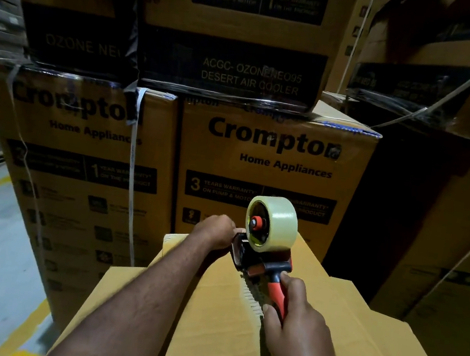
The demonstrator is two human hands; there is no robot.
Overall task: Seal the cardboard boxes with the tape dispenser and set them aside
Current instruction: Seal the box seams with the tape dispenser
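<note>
Right hand (296, 316) tight around tape dispenser (261, 261) handle; left hand (215, 231) curled (maybe on tape (278, 223)) over box (222, 327)

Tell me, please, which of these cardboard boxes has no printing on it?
The plain box in the foreground, lying under the tape dispenser. The stacked boxes behind it carry black Crompton lettering and warranty panels.
</note>
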